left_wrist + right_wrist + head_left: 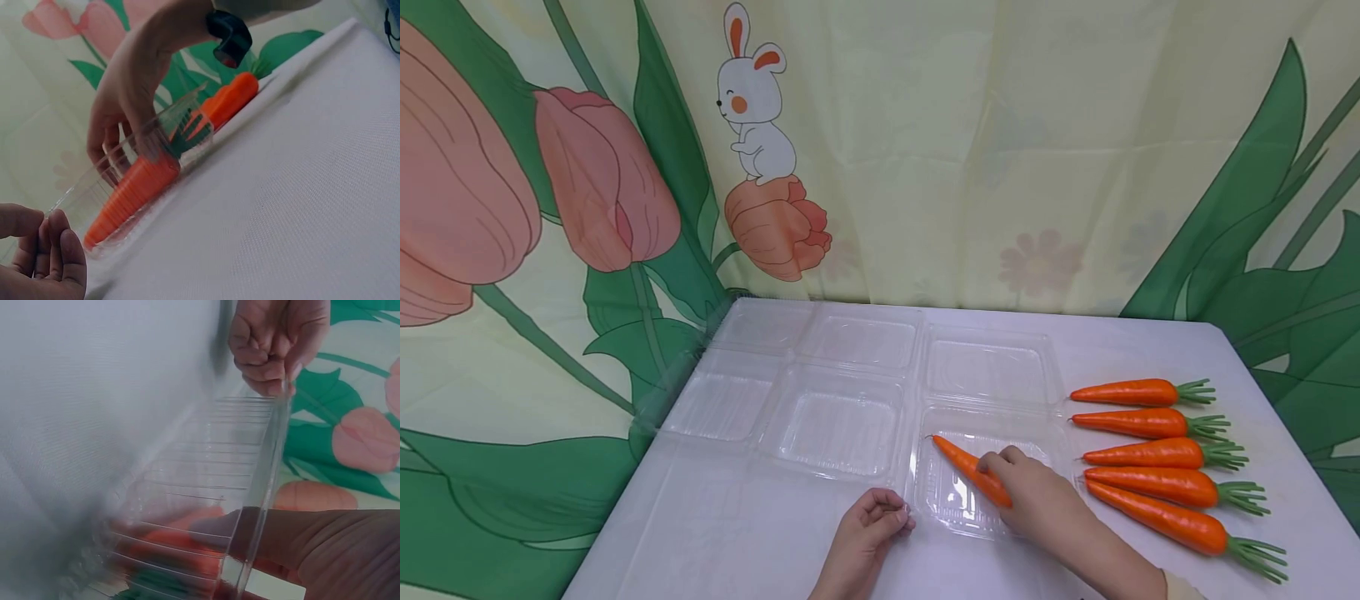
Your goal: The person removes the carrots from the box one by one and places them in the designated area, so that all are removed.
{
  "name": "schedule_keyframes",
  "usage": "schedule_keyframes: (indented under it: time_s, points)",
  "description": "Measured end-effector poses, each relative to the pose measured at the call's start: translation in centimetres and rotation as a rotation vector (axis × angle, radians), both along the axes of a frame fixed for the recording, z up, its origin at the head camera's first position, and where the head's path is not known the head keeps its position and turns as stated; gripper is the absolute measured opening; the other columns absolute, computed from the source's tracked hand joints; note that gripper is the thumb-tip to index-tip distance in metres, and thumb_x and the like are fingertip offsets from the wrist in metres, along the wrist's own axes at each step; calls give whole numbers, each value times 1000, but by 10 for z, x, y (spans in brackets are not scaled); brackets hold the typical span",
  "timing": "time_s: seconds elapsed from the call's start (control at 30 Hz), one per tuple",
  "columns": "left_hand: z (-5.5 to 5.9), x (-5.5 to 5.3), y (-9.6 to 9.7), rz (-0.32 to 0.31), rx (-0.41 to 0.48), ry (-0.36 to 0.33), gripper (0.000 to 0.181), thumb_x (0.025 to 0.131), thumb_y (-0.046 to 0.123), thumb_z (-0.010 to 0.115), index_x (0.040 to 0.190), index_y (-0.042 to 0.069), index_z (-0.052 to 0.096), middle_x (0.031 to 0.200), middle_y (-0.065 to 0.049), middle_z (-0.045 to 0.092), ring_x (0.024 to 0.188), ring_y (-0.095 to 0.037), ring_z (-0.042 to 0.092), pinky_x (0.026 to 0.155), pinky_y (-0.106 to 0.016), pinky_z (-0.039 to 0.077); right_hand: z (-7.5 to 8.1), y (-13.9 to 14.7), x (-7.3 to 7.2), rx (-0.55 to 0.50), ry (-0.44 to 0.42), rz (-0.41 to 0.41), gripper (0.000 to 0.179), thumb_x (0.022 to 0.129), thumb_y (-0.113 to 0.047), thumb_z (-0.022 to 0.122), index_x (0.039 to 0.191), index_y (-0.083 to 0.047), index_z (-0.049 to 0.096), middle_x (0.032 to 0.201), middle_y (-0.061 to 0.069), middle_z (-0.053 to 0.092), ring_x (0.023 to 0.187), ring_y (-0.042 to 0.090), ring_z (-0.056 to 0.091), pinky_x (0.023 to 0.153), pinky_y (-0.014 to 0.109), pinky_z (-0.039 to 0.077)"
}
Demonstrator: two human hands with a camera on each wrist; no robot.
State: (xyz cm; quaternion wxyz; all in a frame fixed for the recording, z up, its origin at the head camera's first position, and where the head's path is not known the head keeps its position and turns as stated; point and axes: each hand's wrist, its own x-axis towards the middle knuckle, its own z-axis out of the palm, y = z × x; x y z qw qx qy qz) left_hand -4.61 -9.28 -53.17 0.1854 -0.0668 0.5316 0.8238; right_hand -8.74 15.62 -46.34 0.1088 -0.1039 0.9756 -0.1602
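Observation:
My right hand [1045,500] grips an orange carrot [958,462] by its thick end, inside the clear plastic box [951,510] nearest me. The carrot's tip points to the far left of the box. In the head view the hand covers its green stems, which show through the box wall in the left wrist view [187,134]. At the box's near left corner, my left hand [871,533] pinches the rim between thumb and fingers. The box's lid [985,371] lies folded back behind it.
Several more carrots [1157,454] lie side by side on the right of the white table [700,517], green stems to the right. More clear boxes [838,425] with opened lids stand to the left. A printed curtain [925,167] hangs behind the table.

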Motion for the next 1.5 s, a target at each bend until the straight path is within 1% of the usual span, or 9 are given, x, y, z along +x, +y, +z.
schedule_keyframes:
  time_s: [0.13, 0.23, 0.37, 0.53, 0.7, 0.83, 1.03, 1.23, 1.5]
  points:
    - [1, 0, 1, 3, -6, -1, 15, 97, -3, 62, 110, 4, 58, 97, 4, 61, 92, -13, 66, 90, -25, 56, -2, 0, 1, -8, 51, 4, 40, 76, -11, 89, 108, -24, 69, 100, -1, 64, 78, 15, 59, 67, 37, 57]
    - [3, 0, 2, 5, -9, -2, 15, 97, -3, 63, 109, 4, 57, 96, 4, 61, 92, -13, 65, 90, -25, 56, -5, 2, 0, -33, 57, 7, 40, 77, -12, 88, 110, -24, 68, 100, -1, 64, 79, 15, 59, 68, 38, 57]
    - [2, 0, 1, 6, -10, -1, 15, 97, -3, 62, 109, 4, 57, 96, 4, 61, 92, -13, 65, 90, -25, 56, -8, 4, -4, -43, -2, -2, 45, 77, -14, 89, 116, -25, 67, 104, 1, 65, 82, 18, 61, 73, 42, 59]
    - [1, 1, 0, 10, -14, -2, 15, 97, -3, 62, 109, 3, 57, 96, 3, 61, 92, -13, 65, 90, -25, 56, -9, 4, -8, -41, -74, -36, 51, 77, -17, 89, 122, -28, 66, 106, 3, 66, 82, 19, 58, 72, 42, 57]
    - [0, 0, 0, 9, -16, 3, 15, 97, -2, 63, 110, 3, 57, 97, 3, 61, 92, -14, 65, 89, -26, 56, -8, 4, -10, -68, -119, -63, 55, 77, -15, 88, 126, -27, 65, 97, 0, 65, 78, 18, 54, 69, 37, 52]
    - [0, 0, 0, 9, -18, 0, 16, 96, -3, 63, 110, 3, 57, 98, 3, 61, 92, -14, 65, 90, -26, 56, -8, 4, -10, -90, -129, -70, 56, 77, -14, 88, 126, -27, 64, 91, -2, 64, 76, 17, 53, 68, 34, 50]
    - [0, 0, 1, 13, -20, -17, 18, 95, -3, 64, 110, 3, 57, 99, 3, 61, 93, -14, 65, 90, -26, 57, -4, 6, -10, -79, -79, -59, 56, 76, -16, 90, 124, -28, 64, 94, -3, 65, 77, 16, 53, 69, 34, 52]
    - [1, 1, 2, 9, -29, -21, 18, 96, -1, 65, 111, 2, 57, 100, 1, 61, 94, -15, 65, 91, -26, 56, 10, 9, -12, -102, -2, -43, 59, 75, -12, 89, 126, -27, 64, 102, -2, 69, 81, 15, 57, 72, 36, 55]
    - [2, 0, 3, 7, -29, -29, 18, 96, 1, 65, 112, 2, 57, 101, 0, 61, 94, -15, 65, 92, -26, 56, 30, 20, -17, -124, 105, 8, 58, 78, -10, 86, 130, -23, 65, 121, 1, 71, 98, 19, 65, 86, 46, 60]
